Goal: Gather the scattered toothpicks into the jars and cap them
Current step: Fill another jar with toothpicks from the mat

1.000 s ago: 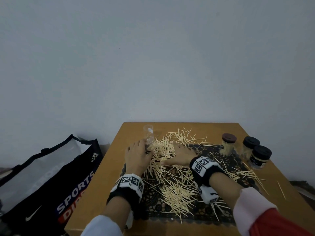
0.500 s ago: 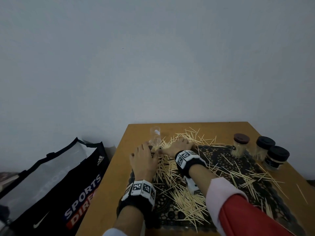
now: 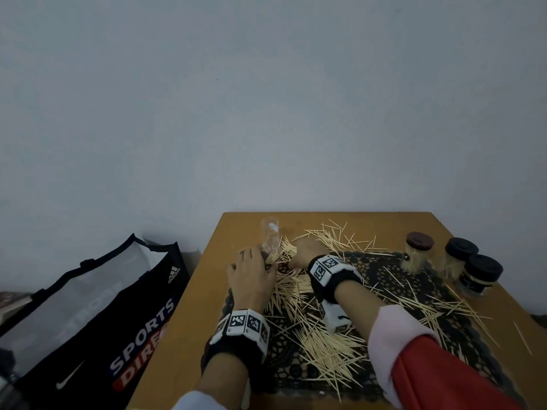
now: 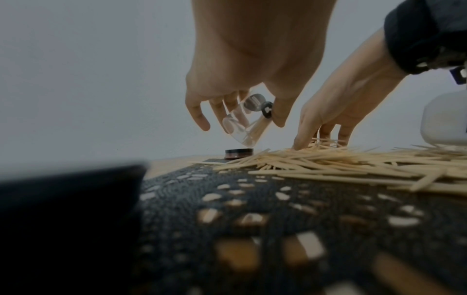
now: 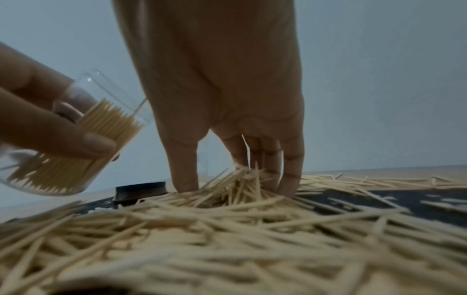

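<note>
Three capped jars (image 3: 460, 255) done; left grip (image 3: 251, 279) holds our part-full open jar (image 5: 58, 175), right grip (image 5: 227, 89) pinches toothpicks (image 5: 242, 185); many litter the worktop (image 3: 183, 335).

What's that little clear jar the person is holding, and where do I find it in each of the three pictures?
It is a jar part full of toothpicks.
Head: jar at the table's far left, just beyond the left hand.
Left wrist: jar mid-picture, tilted between that hand's fingertips.
Right wrist: jar at the left edge.
Shared landmark: the right hand, pinching up toothpicks just right of the jar in every view.
</note>
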A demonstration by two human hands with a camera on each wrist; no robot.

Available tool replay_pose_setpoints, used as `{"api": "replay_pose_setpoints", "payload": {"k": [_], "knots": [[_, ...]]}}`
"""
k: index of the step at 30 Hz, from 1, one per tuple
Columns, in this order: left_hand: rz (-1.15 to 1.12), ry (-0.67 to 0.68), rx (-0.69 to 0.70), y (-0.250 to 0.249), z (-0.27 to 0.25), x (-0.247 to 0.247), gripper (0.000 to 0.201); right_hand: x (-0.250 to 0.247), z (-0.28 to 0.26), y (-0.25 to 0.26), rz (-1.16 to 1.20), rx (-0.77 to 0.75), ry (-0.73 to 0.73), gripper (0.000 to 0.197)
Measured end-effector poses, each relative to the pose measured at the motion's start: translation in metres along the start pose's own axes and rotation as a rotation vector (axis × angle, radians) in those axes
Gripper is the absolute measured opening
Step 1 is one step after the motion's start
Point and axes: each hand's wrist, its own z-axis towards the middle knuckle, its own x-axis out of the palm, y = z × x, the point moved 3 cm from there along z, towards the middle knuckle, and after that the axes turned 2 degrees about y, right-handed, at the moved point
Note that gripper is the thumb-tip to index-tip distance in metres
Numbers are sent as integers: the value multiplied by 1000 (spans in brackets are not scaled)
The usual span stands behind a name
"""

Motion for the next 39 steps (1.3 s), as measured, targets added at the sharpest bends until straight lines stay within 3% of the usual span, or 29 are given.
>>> {"api": "replay_pose_setpoints", "payload": {"k": [4,7,9,12,15,18,29,33,39], "knots": [[7,-14,16,-2,-2,-2,41,-5,-2,-7,22,-26,26,52],[2,-11,20,-2,-2,-2,41,-6,-1,-10,35,-28,54,55],[-1,-3,19,-2,-2,-1,41,-6,-2,-12,48,-30,92,51],[-3,2,22,-1,-1,0,41,-8,-6,-13,16,-70,112,30],[-4,10,24,-1,-1,0,42,-6,-8,-14,-36,-136,84,46],[-29,11,27,-2,-2,-1,39,-5,-10,-13,-74,-187,54,48],[-57,42,36,-2,-1,0,40,-6,-19,-19,-85,-209,43,38],[-57,45,41,-2,-2,-1,39,-7,-20,-23,-143,-250,52,27],[-66,50,52,-3,-2,-1,35,-11,-24,-32,-134,-239,52,32]]}}
